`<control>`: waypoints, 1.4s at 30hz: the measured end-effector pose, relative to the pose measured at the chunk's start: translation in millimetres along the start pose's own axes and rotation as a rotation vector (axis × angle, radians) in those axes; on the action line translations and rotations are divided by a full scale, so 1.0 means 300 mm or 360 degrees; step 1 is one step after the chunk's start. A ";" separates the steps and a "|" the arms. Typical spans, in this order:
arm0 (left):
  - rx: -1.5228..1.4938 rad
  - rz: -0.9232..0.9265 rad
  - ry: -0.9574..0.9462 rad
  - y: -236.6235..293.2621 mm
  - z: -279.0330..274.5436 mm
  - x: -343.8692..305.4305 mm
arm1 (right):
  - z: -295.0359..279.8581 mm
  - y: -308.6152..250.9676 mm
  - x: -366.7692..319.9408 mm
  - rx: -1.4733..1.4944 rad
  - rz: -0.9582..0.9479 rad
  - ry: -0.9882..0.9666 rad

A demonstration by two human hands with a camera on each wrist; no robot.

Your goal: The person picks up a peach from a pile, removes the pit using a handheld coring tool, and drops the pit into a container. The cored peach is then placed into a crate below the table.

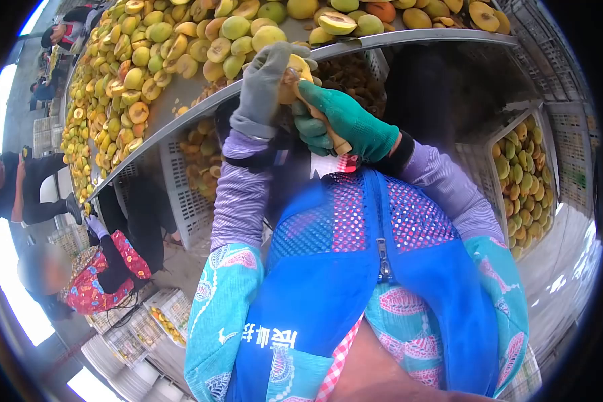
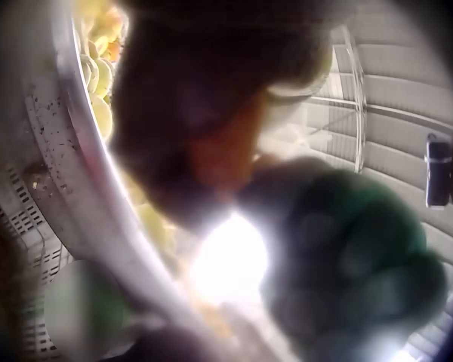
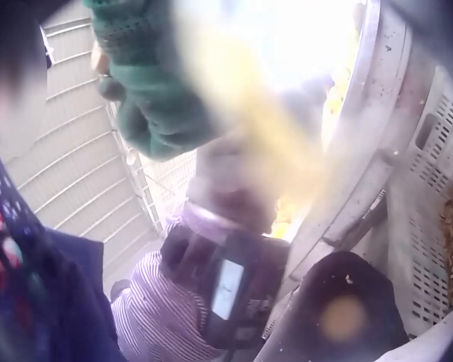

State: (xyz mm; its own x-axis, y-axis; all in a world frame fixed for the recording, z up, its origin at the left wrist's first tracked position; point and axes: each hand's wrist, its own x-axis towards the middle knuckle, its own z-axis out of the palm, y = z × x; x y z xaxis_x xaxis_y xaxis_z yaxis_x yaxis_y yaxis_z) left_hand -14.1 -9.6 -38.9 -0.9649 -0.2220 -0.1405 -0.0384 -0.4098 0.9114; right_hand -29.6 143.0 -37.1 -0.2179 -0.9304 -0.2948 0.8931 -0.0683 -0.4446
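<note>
Plastic crate holds piled fruits; left hand grips yellow fruit, right hand tool.

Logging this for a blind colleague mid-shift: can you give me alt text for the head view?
A grey-gloved left hand holds a yellow fruit while the green-gloved right hand grips a wooden-handled tool at it, above a blue apron. Behind them a metal table is heaped with yellow-green fruit, some halved.
</note>
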 end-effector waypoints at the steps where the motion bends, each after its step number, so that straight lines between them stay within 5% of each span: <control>1: 0.0103 0.0012 -0.0022 -0.009 -0.016 0.013 | 0.020 0.005 0.011 0.0024 -0.0018 0.0074; 2: 0.0062 0.0114 0.0096 -0.026 0.003 0.008 | 0.026 0.006 0.017 0.0066 -0.0053 0.0122; 6: 0.0154 0.0290 0.0315 -0.095 -0.002 0.043 | 0.011 0.032 0.072 -0.0960 -0.0500 0.0684; 8: 0.0345 0.0216 0.0088 -0.060 -0.028 0.049 | 0.008 -0.016 0.052 -0.0399 -0.0177 0.0331; 9: 0.0069 0.0031 0.0008 -0.029 -0.020 0.038 | 0.011 -0.028 0.042 -0.0117 -0.0005 0.0155; 10: -0.0201 -0.0165 -0.0039 0.003 -0.013 0.028 | 0.013 -0.014 0.047 -0.0308 -0.0132 0.0248; 12: 0.0147 0.0084 0.0118 -0.046 -0.029 0.071 | 0.026 0.013 0.061 -0.0696 -0.0406 0.0416; 16: 0.0147 0.0294 0.0252 -0.051 0.018 0.069 | -0.004 -0.014 0.062 0.0012 -0.0169 0.0173; 18: 0.0167 0.0315 0.0291 -0.050 0.025 0.042 | -0.018 0.011 0.065 -0.0571 -0.0374 0.0362; 19: 0.0283 0.0277 0.0138 -0.034 0.024 0.029 | -0.021 0.011 0.068 -0.0872 -0.0479 0.0452; 22: 0.0359 0.0007 -0.0379 0.024 -0.034 0.000 | -0.095 -0.062 -0.011 -0.0337 0.0055 -0.0031; 25: 0.0404 -0.0032 -0.0467 0.059 -0.027 -0.014 | -0.038 -0.036 -0.030 -0.0200 0.0045 0.0034; 29: 0.0307 0.0143 0.0026 -0.015 0.043 -0.007 | 0.000 0.053 0.002 -0.0489 -0.0370 0.0329; 30: 0.0448 0.0499 0.0287 -0.072 0.043 0.010 | -0.002 0.046 -0.001 -0.0459 -0.0357 0.0325; 33: 0.0387 0.0537 0.0272 -0.065 0.058 0.017 | 0.003 0.003 0.000 -0.0544 -0.0293 0.0297; 35: 0.0352 0.0075 0.0163 -0.013 0.042 0.018 | -0.001 -0.018 0.004 -0.0817 -0.0270 0.0312; 38: 0.0328 -0.0272 -0.0206 0.016 -0.003 0.033 | 0.007 0.023 0.011 -0.0320 -0.0162 0.0275; 42: 0.0521 0.0066 0.0030 -0.038 0.001 0.030 | -0.029 0.033 0.041 -0.0095 -0.0158 0.0179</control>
State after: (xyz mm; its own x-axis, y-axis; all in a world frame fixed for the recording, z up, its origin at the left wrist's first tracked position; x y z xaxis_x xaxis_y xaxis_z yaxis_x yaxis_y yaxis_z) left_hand -22.5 -6.7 -50.3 -0.9625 -0.2501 -0.1051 -0.0837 -0.0944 0.9920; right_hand -27.0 134.0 -52.5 -0.3500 -0.8735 -0.3384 0.8407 -0.1336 -0.5247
